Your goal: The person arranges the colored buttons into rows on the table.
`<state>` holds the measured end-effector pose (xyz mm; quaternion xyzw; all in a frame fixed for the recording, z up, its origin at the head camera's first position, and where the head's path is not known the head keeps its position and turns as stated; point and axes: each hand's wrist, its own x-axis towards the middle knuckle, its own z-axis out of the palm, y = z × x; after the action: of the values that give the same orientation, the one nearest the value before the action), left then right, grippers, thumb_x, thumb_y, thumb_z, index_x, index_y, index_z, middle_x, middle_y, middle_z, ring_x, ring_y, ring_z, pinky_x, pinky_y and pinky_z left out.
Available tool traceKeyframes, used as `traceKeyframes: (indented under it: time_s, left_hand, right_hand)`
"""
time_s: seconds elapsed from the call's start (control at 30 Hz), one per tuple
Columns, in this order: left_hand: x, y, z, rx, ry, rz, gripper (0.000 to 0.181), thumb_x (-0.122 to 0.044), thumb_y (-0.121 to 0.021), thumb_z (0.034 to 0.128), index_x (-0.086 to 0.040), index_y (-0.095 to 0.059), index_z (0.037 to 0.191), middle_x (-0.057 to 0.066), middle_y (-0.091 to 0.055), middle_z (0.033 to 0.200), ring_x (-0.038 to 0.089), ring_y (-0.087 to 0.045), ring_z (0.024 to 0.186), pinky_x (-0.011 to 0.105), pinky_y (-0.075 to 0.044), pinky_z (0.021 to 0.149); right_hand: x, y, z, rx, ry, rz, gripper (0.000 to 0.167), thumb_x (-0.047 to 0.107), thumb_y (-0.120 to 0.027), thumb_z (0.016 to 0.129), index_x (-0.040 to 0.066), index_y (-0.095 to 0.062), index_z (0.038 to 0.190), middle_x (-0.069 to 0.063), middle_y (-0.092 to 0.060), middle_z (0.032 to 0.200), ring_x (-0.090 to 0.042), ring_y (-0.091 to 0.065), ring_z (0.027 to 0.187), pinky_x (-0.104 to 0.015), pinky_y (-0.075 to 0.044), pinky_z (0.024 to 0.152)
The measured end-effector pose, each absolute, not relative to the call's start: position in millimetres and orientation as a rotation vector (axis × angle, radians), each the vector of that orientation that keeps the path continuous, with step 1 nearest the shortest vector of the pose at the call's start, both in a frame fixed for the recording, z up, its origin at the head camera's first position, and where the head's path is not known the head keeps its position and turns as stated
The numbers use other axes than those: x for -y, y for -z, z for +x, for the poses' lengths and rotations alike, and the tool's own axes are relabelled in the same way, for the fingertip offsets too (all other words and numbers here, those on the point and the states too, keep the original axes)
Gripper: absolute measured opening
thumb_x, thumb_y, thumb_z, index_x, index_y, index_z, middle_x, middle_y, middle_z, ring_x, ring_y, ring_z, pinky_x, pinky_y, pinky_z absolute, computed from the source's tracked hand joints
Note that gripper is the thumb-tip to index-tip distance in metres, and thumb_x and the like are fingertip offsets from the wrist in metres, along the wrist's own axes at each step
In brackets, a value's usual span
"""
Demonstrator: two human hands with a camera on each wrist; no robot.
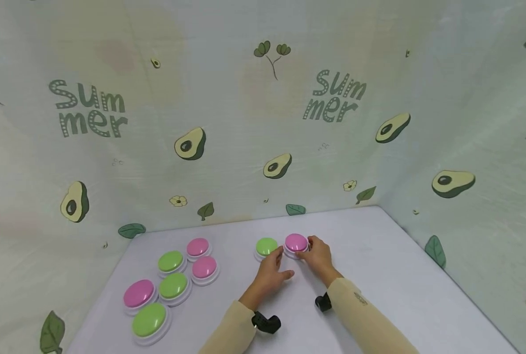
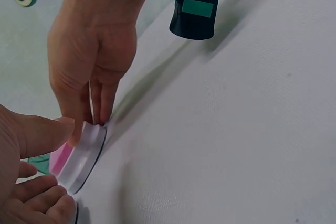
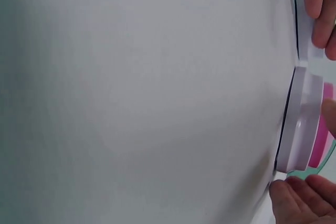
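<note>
A pink push button (image 1: 296, 242) on a round white base stands flat on the white table. My right hand (image 1: 320, 258) holds it at its right side, thumb at the front and fingers around the base's edge. Left of it, almost touching, is a green push button (image 1: 266, 246) on the same kind of base. My left hand (image 1: 269, 275) is in front of the green button, thumb spread from loosely bent fingers, and partly hides its base. In the left wrist view, the right hand's fingers (image 2: 105, 98) reach down to the pink button (image 2: 62, 157).
Further left stands a group of pink and green buttons, among them a front green one (image 1: 149, 319), a pink one (image 1: 139, 293) and a back pink one (image 1: 198, 247). A printed curtain (image 1: 227, 98) hangs behind the table (image 1: 378, 275) and along its sides.
</note>
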<state>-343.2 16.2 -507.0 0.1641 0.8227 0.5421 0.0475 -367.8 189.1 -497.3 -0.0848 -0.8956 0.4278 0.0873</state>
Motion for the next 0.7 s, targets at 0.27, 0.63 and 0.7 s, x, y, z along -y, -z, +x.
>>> traceKeyframes:
  time_s: [0.27, 0.63, 0.7]
  left_hand:
    - [20.2, 501.4, -327.4, -2.521, -1.706, 0.624, 0.06, 0.005, -0.081, 0.0868, 0.008, -0.057, 0.142, 0.026, -0.06, 0.143, 0.041, -0.058, 0.132, 0.048, -0.05, 0.112]
    - [73.7, 498.2, -315.3, -2.684, -1.649, 0.585, 0.049, 0.005, -0.08, 0.0875, 0.004, -0.064, 0.133, 0.024, -0.065, 0.133, 0.04, -0.062, 0.123, 0.048, -0.054, 0.108]
    - [79.3, 497.4, -314.1, -2.709, -1.628, 0.567, 0.048, 0.003, -0.08, 0.0882, 0.003, -0.065, 0.133, 0.021, -0.066, 0.133, 0.038, -0.062, 0.123, 0.047, -0.054, 0.108]
  right_hand:
    - [-181.9, 496.6, -361.8, 2.641, -1.172, -0.336, 0.067, 0.009, -0.083, 0.088, -0.014, -0.05, 0.141, -0.036, -0.056, 0.141, -0.051, -0.053, 0.134, -0.059, -0.045, 0.114]
    - [-152.0, 484.9, -352.9, 2.492, -1.09, -0.199, 0.062, 0.004, -0.083, 0.083, -0.013, -0.054, 0.136, -0.034, -0.061, 0.126, -0.05, -0.06, 0.12, -0.06, -0.05, 0.108]
    - [-146.3, 483.4, -350.8, 2.471, -1.081, -0.172, 0.062, 0.005, -0.083, 0.083, -0.012, -0.055, 0.135, -0.032, -0.061, 0.126, -0.05, -0.06, 0.12, -0.061, -0.049, 0.108]
